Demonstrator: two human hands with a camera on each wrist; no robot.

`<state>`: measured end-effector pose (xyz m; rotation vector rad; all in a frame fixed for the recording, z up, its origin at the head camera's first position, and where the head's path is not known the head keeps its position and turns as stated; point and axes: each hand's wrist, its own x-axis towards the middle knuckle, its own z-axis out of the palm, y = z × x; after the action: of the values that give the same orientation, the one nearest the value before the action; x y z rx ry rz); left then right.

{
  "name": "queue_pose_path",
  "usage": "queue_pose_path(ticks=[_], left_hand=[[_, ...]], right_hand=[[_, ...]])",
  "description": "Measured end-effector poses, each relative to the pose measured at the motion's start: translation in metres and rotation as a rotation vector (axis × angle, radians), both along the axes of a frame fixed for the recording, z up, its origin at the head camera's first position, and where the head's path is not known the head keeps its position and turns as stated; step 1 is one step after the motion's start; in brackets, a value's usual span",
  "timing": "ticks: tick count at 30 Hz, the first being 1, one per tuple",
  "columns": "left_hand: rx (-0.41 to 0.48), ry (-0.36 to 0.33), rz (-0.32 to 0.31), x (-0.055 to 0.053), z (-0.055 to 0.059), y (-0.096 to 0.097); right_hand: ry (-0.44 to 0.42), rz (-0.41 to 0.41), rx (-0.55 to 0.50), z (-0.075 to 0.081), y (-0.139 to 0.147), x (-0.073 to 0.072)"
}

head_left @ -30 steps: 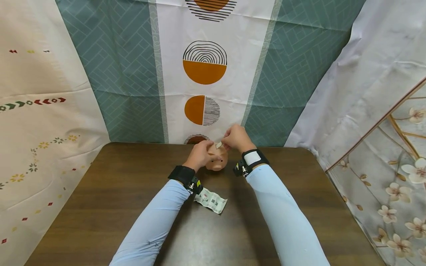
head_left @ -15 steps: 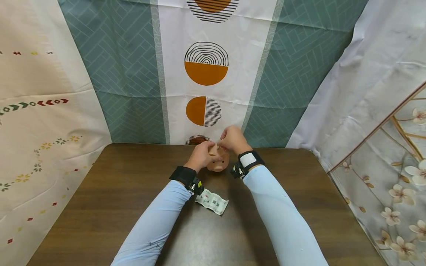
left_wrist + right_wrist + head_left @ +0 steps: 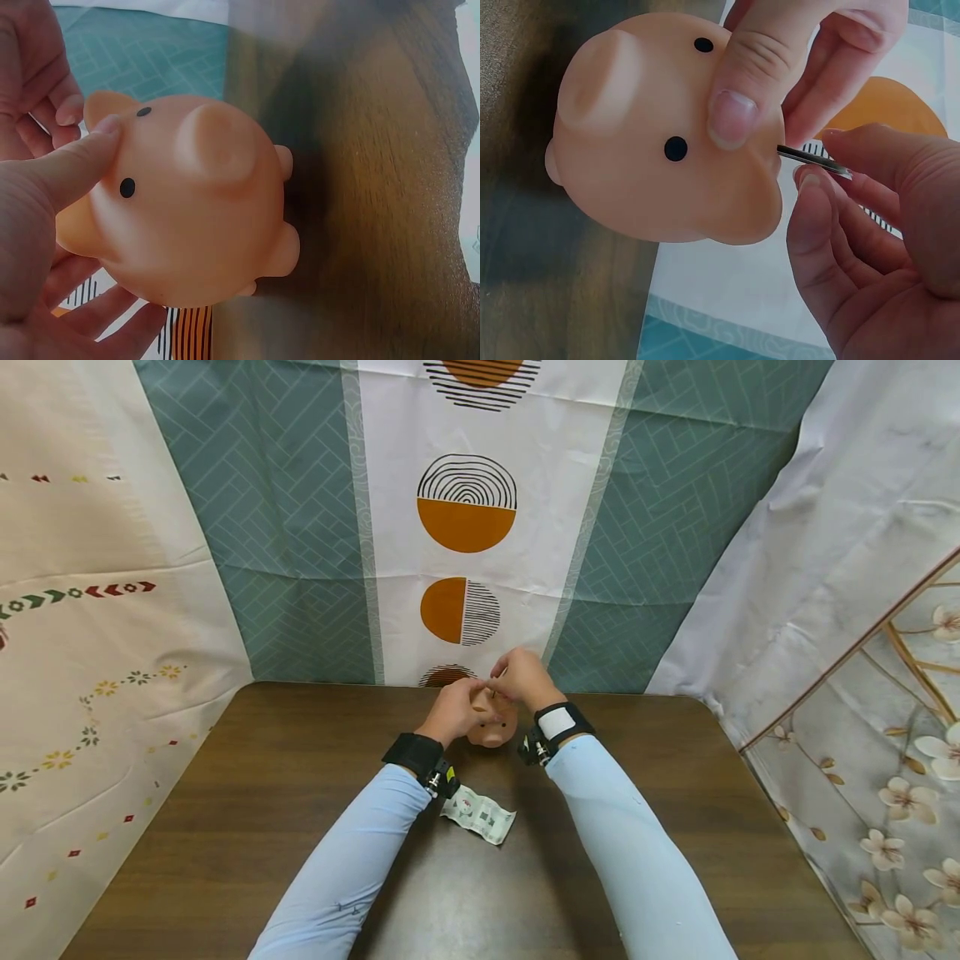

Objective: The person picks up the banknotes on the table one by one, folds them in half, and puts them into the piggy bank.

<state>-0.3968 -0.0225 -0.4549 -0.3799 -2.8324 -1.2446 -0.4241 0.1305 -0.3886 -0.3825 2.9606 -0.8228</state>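
Right wrist: left hand (image 3: 780, 60) grips the piggy bank (image 3: 645, 135), likely steadying it; right hand (image 3: 922, 240) pinches a thin flat piece (image 3: 814, 160) edge-on at its crown, presumably for alignment.

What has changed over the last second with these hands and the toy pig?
The right hand moved slightly left and down, bringing its fingertips closer to the top of the pig. It pinches a thin flat piece, now with one end against the pig's top. Nothing was visibly let go. The left hand kept holding the pig, and the packet stayed put.
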Motion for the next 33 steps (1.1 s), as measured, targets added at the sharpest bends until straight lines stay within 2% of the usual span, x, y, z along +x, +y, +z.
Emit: queue_pose_path(ticks=[6, 18, 25, 33], left_hand=[[0.013, -0.012, 0.004, 0.0, -0.0001, -0.0003], [0.031, -0.018, -0.007, 0.0025, 0.002, -0.0006], [0.023, -0.005, -0.009, 0.0026, 0.0018, -0.0011], [0.026, -0.037, 0.011, 0.0029, 0.0026, -0.0001]], right_hand=[[0.007, -0.001, 0.024, -0.0016, -0.0013, 0.0003], [0.026, -0.022, -0.003, -0.0042, -0.0009, 0.0005], [0.02, -0.022, -0.004, -0.0057, -0.0029, 0.0011], [-0.012, -0.034, -0.018, -0.0048, -0.0048, 0.0027]])
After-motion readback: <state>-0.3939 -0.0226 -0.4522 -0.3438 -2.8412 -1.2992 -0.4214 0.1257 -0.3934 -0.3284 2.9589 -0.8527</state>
